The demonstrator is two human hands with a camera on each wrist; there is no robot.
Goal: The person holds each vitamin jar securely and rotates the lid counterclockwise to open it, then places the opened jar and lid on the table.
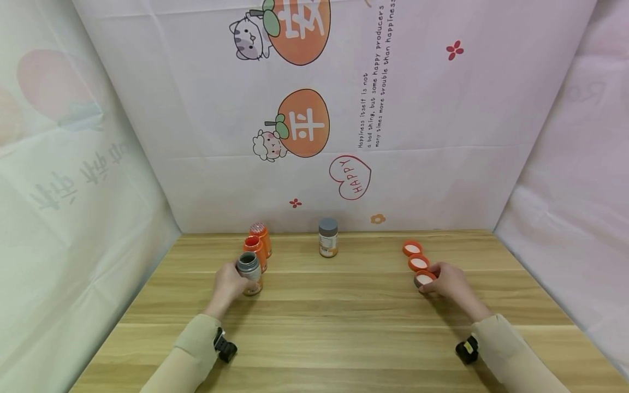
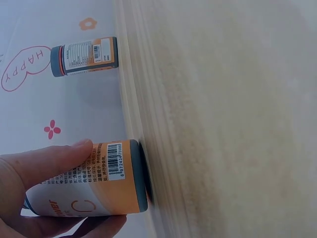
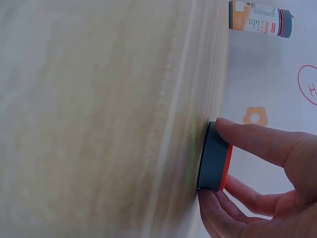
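Observation:
My left hand [image 1: 230,282] grips an uncapped grey bottle [image 1: 250,271] with a white and orange label, upright at the left of the table. In the left wrist view its grey base [image 2: 139,174] is right at the tabletop. Behind that bottle stand an open orange bottle [image 1: 255,250] and another orange bottle [image 1: 262,237] with a whitish top. At the right, my right hand [image 1: 449,280] pinches a grey cap [image 3: 214,158] with an orange-red inner rim, lying inside up. Two orange caps [image 1: 419,263] [image 1: 412,248] lie in a row behind it.
A capped grey bottle [image 1: 328,238] stands at the back middle of the wooden table [image 1: 324,333], close to the printed white backdrop [image 1: 432,136]. White cloth walls [image 1: 59,218] rise on both sides.

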